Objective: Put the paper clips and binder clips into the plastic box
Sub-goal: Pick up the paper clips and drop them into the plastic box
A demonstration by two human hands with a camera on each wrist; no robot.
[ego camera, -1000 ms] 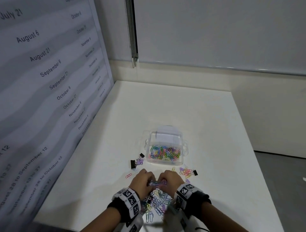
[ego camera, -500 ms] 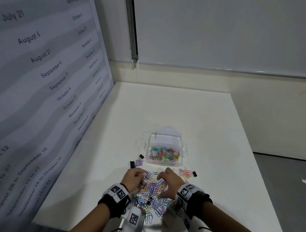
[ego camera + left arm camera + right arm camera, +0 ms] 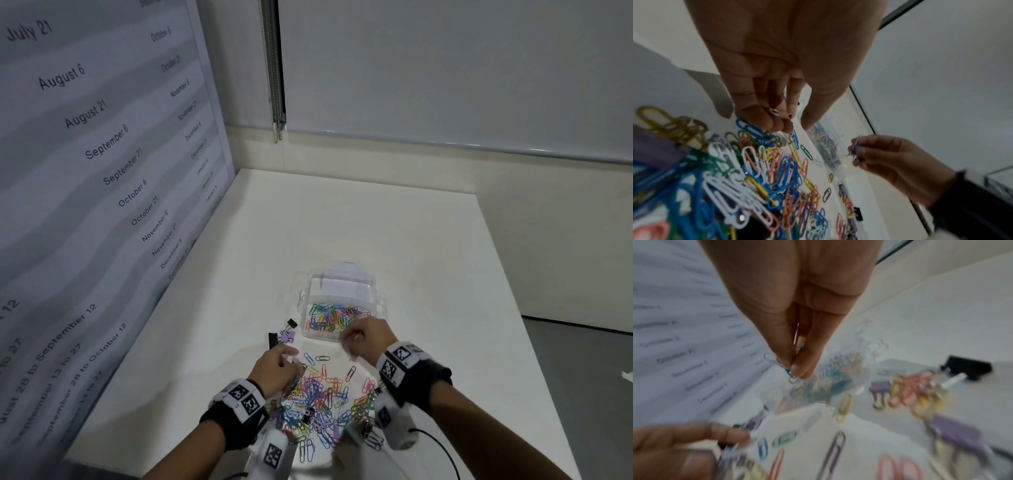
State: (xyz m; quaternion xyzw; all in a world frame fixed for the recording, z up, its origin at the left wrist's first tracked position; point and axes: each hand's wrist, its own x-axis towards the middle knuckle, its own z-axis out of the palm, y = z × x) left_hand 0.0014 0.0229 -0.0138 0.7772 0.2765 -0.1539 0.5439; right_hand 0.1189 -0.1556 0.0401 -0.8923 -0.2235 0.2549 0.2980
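Note:
The clear plastic box (image 3: 304,310) stands open mid-table, its lid (image 3: 339,284) tipped back, with coloured paper clips in it. A loose pile of paper clips (image 3: 318,401) lies in front of it. My right hand (image 3: 352,337) hovers at the box's front edge and pinches a few blue and silver paper clips (image 3: 790,372). My left hand (image 3: 284,359) is low over the pile's left edge, fingers curled, with a small silver clip (image 3: 774,112) against them. Black and purple binder clips (image 3: 284,335) lie left of the box; more binder clips (image 3: 916,391) lie to the right.
A tall board printed with dates (image 3: 102,171) stands along the table's left edge. The white table (image 3: 359,222) stretches bare beyond the box to the back wall. Its right edge drops to a grey floor (image 3: 582,377). Cables trail from my wrist cameras.
Both hands were together on the pile. My right hand has risen forward to the box's front edge with clips pinched; my left hand has shifted left and forward on the pile.

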